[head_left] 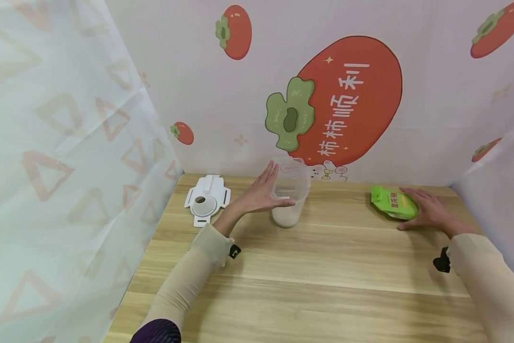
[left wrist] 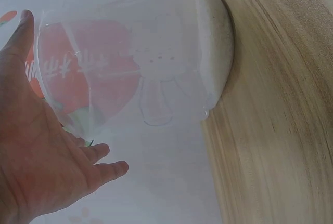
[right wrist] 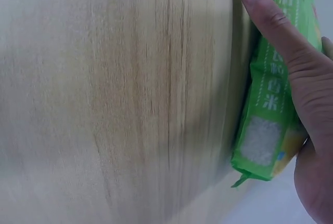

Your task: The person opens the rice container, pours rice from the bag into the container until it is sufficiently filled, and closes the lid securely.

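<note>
A clear plastic container (head_left: 290,190) stands upright near the wall, a whitish layer at its bottom (left wrist: 216,47). My left hand (head_left: 263,191) is at the left of its rim, thumb and fingers spread and straight. In the left wrist view, that hand (left wrist: 44,151) reaches along the open end. At the right, a small green bag of rice (head_left: 396,202) lies on the table, white grains showing through a window in the right wrist view. My right hand (head_left: 428,209) spans the bag's right end, its extended thumb (right wrist: 276,24) across the near side, other fingers mostly hidden behind.
A white plastic lid (head_left: 205,202) with side clips and a round opening lies at the table's back left. The wooden table (head_left: 308,281) meets a printed back wall (head_left: 205,85) and a patterned left side sheet (head_left: 68,190). A further sheet bounds the right.
</note>
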Demonstrator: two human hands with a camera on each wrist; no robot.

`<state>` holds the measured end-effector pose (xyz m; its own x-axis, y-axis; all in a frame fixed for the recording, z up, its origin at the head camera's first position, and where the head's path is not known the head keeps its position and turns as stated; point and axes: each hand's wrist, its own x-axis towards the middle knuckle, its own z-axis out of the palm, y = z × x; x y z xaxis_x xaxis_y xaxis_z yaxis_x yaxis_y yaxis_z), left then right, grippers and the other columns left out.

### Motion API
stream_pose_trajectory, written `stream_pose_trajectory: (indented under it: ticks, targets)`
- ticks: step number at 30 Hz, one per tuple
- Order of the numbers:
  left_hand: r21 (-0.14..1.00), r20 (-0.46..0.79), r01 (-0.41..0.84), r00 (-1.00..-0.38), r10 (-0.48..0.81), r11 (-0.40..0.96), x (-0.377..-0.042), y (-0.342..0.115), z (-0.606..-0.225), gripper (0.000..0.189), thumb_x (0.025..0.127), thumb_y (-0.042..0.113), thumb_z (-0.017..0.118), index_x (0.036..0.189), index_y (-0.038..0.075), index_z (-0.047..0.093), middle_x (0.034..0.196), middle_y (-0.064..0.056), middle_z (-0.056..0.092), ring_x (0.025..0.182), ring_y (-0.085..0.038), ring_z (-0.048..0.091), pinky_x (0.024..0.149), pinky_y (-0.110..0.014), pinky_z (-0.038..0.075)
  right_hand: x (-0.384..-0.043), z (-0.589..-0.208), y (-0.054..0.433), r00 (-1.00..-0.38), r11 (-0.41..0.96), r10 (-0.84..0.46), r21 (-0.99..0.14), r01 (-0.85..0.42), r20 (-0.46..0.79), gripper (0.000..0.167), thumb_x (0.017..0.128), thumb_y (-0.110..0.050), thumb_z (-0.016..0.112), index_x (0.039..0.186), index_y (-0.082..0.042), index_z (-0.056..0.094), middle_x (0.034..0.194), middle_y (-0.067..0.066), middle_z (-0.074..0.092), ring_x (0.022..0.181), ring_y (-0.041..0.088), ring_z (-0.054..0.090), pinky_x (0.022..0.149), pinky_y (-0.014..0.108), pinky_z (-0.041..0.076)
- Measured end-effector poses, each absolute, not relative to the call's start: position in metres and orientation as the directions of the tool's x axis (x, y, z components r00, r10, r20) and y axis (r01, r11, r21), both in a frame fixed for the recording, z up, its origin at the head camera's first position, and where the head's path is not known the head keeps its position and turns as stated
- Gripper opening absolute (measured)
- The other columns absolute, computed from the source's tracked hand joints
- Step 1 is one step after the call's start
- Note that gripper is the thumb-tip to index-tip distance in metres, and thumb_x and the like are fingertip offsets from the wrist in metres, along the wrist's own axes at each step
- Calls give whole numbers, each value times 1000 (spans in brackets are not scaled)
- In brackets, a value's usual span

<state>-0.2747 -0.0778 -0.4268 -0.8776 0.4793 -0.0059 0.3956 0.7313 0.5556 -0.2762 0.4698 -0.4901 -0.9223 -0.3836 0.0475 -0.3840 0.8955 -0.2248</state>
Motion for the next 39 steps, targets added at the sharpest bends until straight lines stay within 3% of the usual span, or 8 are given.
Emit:
stream_pose_trajectory:
  ticks: [13, 24, 39]
  targets:
    - [579, 3, 395, -876, 482, 714, -276, -77, -430, 128, 87, 71, 72, 171, 15, -7, 178, -8, -14, 164, -33, 4, 131, -55, 19, -273, -496, 479, -934, 889, -356, -294, -351, 40, 123, 65, -39, 102, 160, 0, 34, 144, 43, 44, 126, 68, 40, 102, 82, 32]
    - [581, 0, 390, -878, 479, 715, -275, -78, -430, 127, 88, 72, 71, 171, 16, -7, 178, -7, -15, 164, -34, 4, 130, -57, 20, -274, -495, 478, -953, 917, -304, -274, -292, -3, 106, 73, -42, 97, 151, 4, 41, 141, 46, 44, 125, 68, 41, 100, 83, 34]
    - [570, 4, 393, -880, 475, 722, -274, -78, -427, 125, 89, 73, 68, 171, 14, -5, 179, -8, -13, 164, -35, 6, 130, -54, 21, -269, -501, 478, -939, 903, -316, -259, -342, 137, 88, 71, -30, 100, 135, 12, 55, 128, 48, 55, 113, 67, 53, 91, 78, 45]
